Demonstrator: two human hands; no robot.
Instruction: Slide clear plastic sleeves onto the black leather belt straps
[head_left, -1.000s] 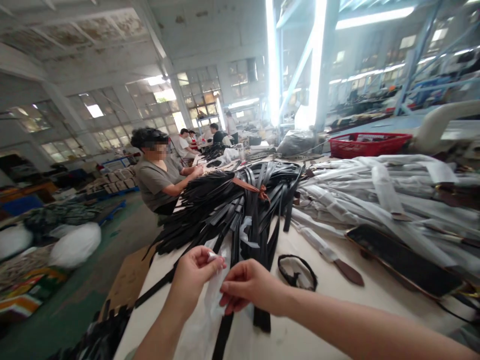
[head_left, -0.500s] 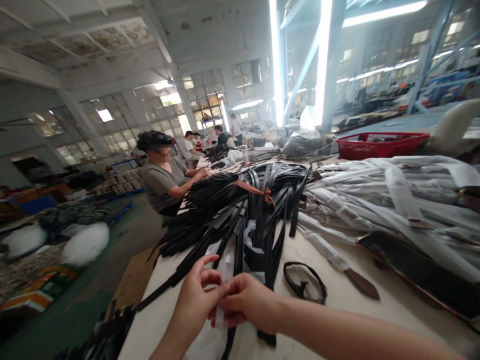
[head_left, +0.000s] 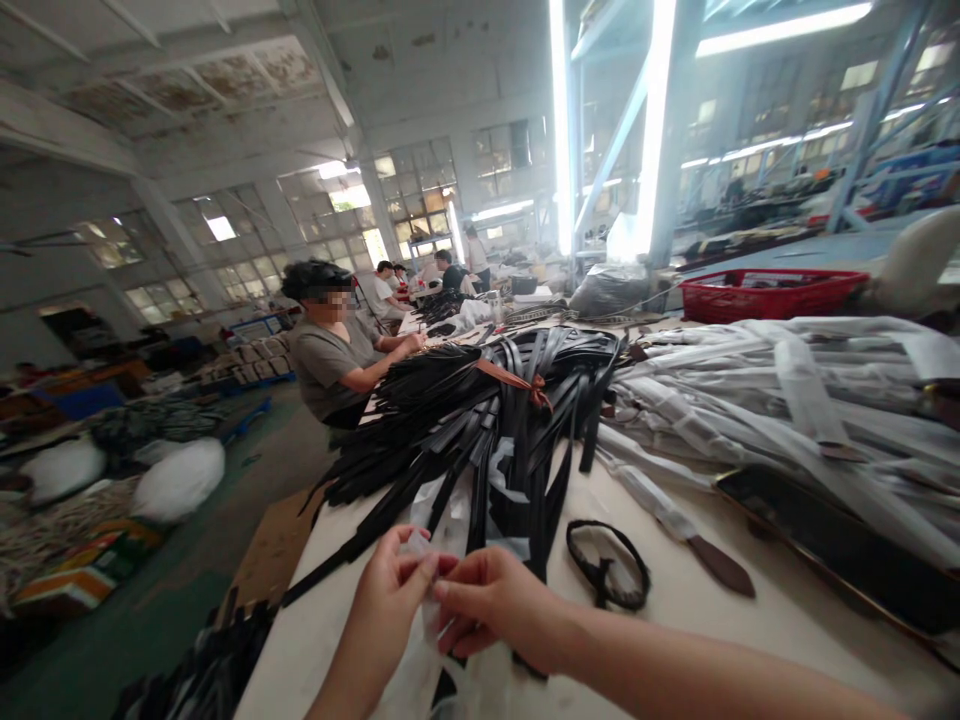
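My left hand (head_left: 382, 605) is closed, pinching a thin translucent white wrapping strip (head_left: 430, 618) between thumb and fingers. Close against it, my right hand (head_left: 517, 605) grips the same strip with bent fingers. Below the hands a dark strap end (head_left: 444, 688) shows partly under the wrapping; whether either hand also holds it is hidden. Just beyond lies a large bundle of black straps (head_left: 450, 440), bound with a brown tie (head_left: 510, 378). Pale wrapping pieces (head_left: 504, 470) lie among these straps. A small black loop (head_left: 643, 575) rests on the table to the right of my right hand.
White-wrapped straps (head_left: 720, 390) with brown tips pile up on the right, beside a dark, flat, long object (head_left: 832, 540). A red basket (head_left: 772, 297) stands behind them. Across the table (head_left: 300, 650) on the left, a co-worker (head_left: 326, 360) handles straps.
My left fingers have closed from a looser, raised pose into a pinch on the wrapping strip. My right hand stays close by. The view has shifted slightly.
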